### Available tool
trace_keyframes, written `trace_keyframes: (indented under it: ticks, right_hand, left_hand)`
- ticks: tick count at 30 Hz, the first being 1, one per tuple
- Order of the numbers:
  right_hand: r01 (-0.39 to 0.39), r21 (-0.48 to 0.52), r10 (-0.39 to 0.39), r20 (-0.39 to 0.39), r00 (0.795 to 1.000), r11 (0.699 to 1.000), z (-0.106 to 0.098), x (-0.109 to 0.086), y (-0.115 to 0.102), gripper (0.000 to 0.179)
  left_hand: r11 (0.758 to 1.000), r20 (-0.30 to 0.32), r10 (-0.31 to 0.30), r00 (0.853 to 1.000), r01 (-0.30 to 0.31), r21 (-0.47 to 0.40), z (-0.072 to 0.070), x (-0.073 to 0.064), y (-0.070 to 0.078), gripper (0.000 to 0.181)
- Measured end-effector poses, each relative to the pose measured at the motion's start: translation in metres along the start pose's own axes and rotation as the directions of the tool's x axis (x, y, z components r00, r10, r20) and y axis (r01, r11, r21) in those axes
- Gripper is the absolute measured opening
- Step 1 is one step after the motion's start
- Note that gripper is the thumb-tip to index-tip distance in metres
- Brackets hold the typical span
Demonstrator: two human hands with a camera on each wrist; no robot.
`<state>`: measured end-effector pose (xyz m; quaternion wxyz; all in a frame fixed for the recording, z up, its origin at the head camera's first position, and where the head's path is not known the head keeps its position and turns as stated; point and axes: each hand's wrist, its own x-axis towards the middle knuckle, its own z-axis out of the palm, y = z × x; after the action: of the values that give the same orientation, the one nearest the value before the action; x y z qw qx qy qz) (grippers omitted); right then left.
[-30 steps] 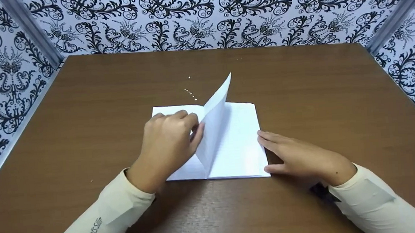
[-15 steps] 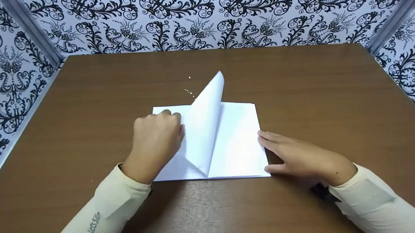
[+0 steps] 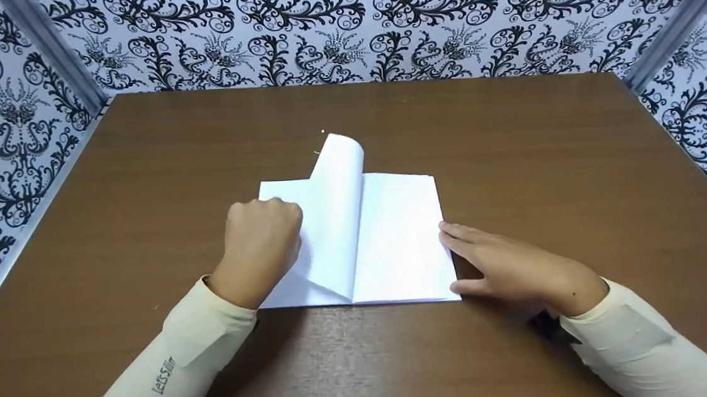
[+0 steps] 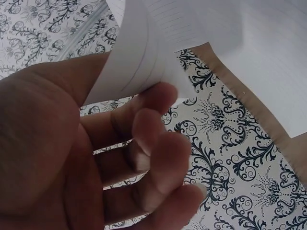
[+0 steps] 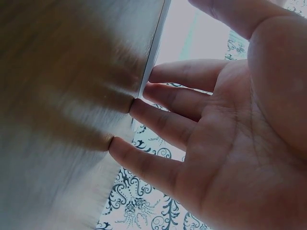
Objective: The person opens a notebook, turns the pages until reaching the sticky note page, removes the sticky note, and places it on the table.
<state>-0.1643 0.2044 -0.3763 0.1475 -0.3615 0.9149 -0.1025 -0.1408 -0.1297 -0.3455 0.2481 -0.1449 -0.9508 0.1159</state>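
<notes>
Notebook (image 3: pixel 402 239) lies open on the tabletop (image 3: pixel 512 135), and on my monitor I have the left hand (image 3: pixel 261 240) over its left half, grip pinching a ruled leaf (image 3: pixel 336 206) that curls past the notebook's far edge. At the notebook's right edge I see the right hand (image 3: pixel 503 259) touching it, straight-fingered, grip released. White specks (image 3: pixel 322 131) lie beyond the notebook's far edge.

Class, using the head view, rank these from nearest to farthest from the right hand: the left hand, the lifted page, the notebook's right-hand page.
1. Right-hand page, at the right hand.
2. Lifted page, curled up to its left.
3. Left hand, farthest left.
</notes>
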Motion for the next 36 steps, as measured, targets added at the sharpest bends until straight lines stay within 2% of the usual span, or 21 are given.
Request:
trace_keyframes:
  ticks: [5,11,14,18,22,36]
  right_hand:
    - [0.009,-0.004,-0.009,-0.008,1.0,1.0,0.0,0.0,-0.001,0.075]
    - [0.01,0.0,-0.01,0.0,1.0,1.0,0.002,0.001,-0.001,0.075]
    - [0.015,-0.007,-0.015,-0.001,1.0,1.0,0.002,0.001,-0.001,0.074]
    - [0.013,-0.007,-0.013,0.0,1.0,1.0,0.002,0.001,0.0,0.074]
    - [-0.003,-0.002,0.003,0.005,1.0,1.0,0.002,0.0,0.0,0.075]
    - [-0.018,0.014,0.018,0.0,1.0,1.0,0.001,-0.001,0.0,0.076]
  left_hand:
    - [1.0,0.042,0.021,0.999,-0.022,0.016,0.006,-0.004,-0.001,0.032]
    - [0.998,0.116,0.052,0.992,-0.056,0.035,0.013,-0.019,-0.004,0.036]
    - [0.996,0.132,0.065,0.989,-0.073,0.049,0.015,-0.027,-0.007,0.039]
    - [0.995,0.146,0.069,0.987,-0.078,0.06,0.017,-0.036,-0.009,0.038]
    - [0.994,0.187,0.064,0.98,-0.079,0.077,0.017,-0.043,-0.012,0.041]
    - [0.997,0.15,0.054,0.987,-0.061,0.047,0.019,-0.049,-0.013,0.039]
